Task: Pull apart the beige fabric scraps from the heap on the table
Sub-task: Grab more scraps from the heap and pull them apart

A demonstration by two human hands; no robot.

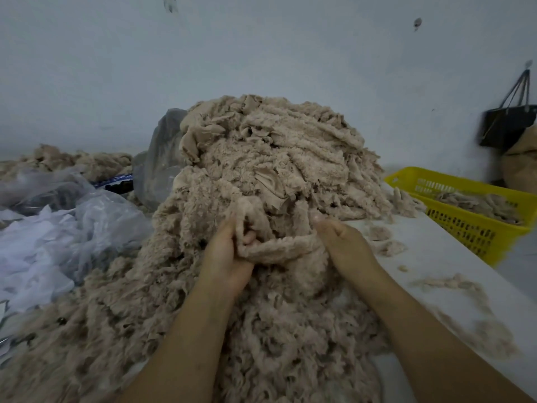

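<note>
**A:** What lay on the left?

**B:** Crumpled clear plastic bags point(58, 216), too tangled to count. One smaller beige pile point(72, 161) sat behind them against the wall point(261, 53).

**A:** And the scraps?

**B:** One big heap of beige fabric scraps point(276, 158) filled the middle of the white table point(453, 257) and spilled toward the person. Its bulk hid the table's back edge.

**A:** How many hands?

**B:** Two, both bare. The left hand point(229, 251) had its fingers curled round one end of a fleecy strip point(279, 248) on the heap's near slope. The right hand point(343, 242) gripped the other end, its fingertips buried in the fabric. The strip stretched between them, touching the heap below.

**A:** And to the right?

**B:** Loose tufts point(453, 283) lay on the bare tabletop. Beyond them was one yellow slotted basket point(465, 228) at the table's edge, with a few scraps inside. One black bag point(505, 126) hung on the wall, just above one brown sack point(520, 170).
</note>
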